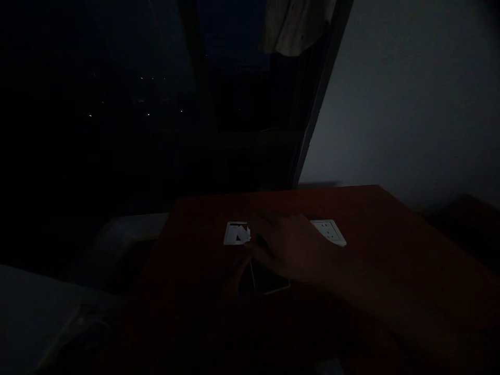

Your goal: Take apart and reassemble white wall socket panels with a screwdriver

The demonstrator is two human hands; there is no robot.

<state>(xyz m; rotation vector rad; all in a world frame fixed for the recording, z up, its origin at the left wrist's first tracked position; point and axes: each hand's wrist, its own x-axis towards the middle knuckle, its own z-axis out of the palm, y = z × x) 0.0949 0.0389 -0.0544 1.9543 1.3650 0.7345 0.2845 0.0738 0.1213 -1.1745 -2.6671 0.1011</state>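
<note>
The picture is very dark. My right hand [291, 242] reaches in from the right over a reddish-brown table [351, 208]. Its thumb and fingers are closed around the edge of a small white piece [242, 234], which lies over a white square frame [225, 237]. My left hand [233, 281] is barely visible, with its fingers at the left side of a dark square piece with a pale rim [271, 280]. Whether it touches or grips that piece is hard to make out. Partly behind my right hand lies a white socket plate [330, 232] with several small slots.
A dark window [242, 94] with small distant lights stands beyond the table. Pale cloth [299, 26] hangs at the top. A grey wall [410, 104] rises at the right. A pale surface [31, 302] shows at the lower left.
</note>
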